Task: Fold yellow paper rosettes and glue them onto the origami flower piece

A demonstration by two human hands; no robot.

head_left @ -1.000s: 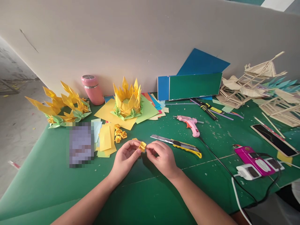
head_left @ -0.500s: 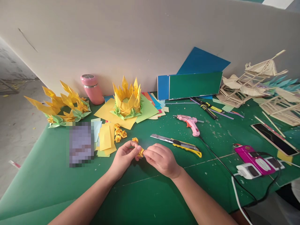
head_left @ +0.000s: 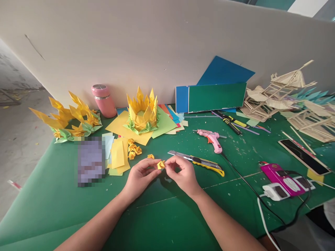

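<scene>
Between my two hands is a small folded yellow paper flower [head_left: 160, 165]. My left hand [head_left: 141, 177] pinches it from the left with thumb and fingers. On its right edge, the fingertips of my right hand [head_left: 183, 176] are closed in a pinch. A similar paper flower [head_left: 150, 156] lies on the table just beyond my left fingers. Farther left sits a cluster of several folded paper flowers [head_left: 134, 149], beside a stack of yellow paper pieces [head_left: 117, 153]. Behind my right hand lies a yellow utility knife [head_left: 206, 164] with its blade out.
Two yellow paper crowns stand behind, one at left [head_left: 73, 118] and one at centre [head_left: 142, 115]. A pink glue gun [head_left: 210, 137] trails a black cord to a magenta power strip [head_left: 284, 179]. Stick models [head_left: 277, 94], a phone [head_left: 303, 157] and a pink bottle [head_left: 104, 101] also stand or lie about.
The paper flower was tipped down and partly covered half a second ago; now it is raised and turned with its folds showing. My right fingers have shifted from covering its side to pinching its edge.
</scene>
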